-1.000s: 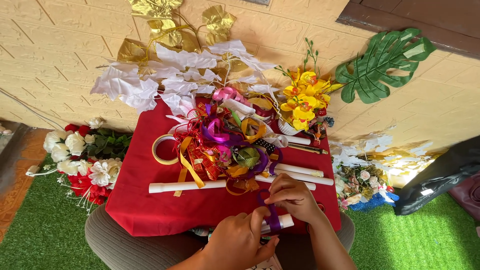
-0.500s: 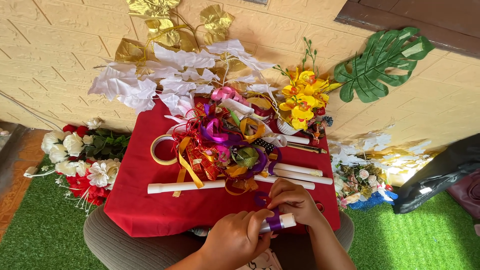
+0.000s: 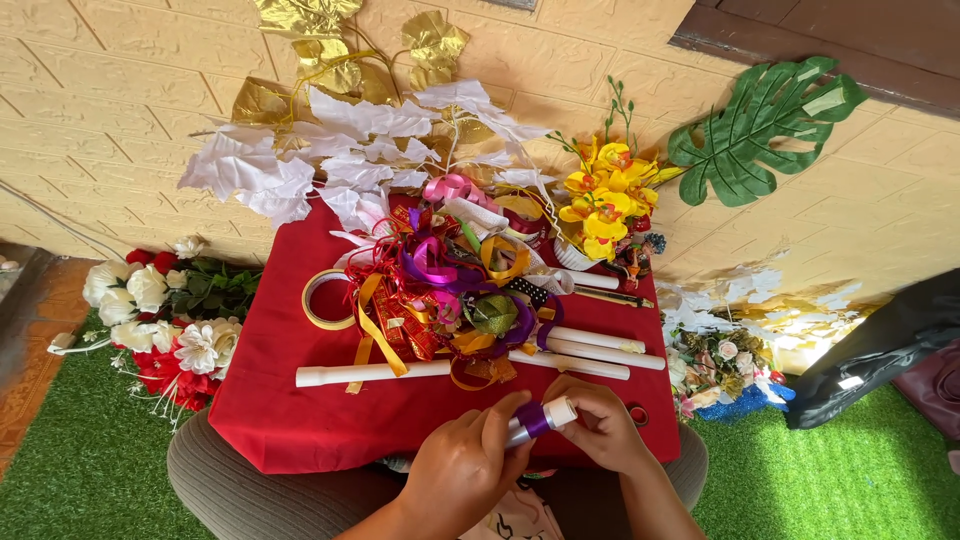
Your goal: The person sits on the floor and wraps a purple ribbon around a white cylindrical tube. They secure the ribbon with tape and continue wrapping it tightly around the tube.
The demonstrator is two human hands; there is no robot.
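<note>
Both my hands meet at the near edge of a small table covered by a red cloth [image 3: 270, 400]. My left hand [image 3: 465, 470] grips a short white tube [image 3: 545, 415] that has purple ribbon wound round its middle. My right hand [image 3: 600, 425] pinches the tube's right end and the ribbon. Just beyond my fingers lies a long white tube [image 3: 370, 373], with two more white tubes [image 3: 600, 345] to its right. A tangled heap of coloured ribbons [image 3: 450, 290] fills the middle of the cloth.
A roll of tape [image 3: 325, 300] lies left of the ribbons. White and gold fake leaves [image 3: 330, 150], yellow orchids [image 3: 605, 200] and a green leaf [image 3: 760, 130] lean on the yellow wall. Red and white flowers [image 3: 160, 320] lie on green turf at left, a small bouquet [image 3: 725, 365] at right.
My hands have lifted the short tube slightly and turned it; the purple ribbon now sits wrapped round its middle. The view has shifted a little.
</note>
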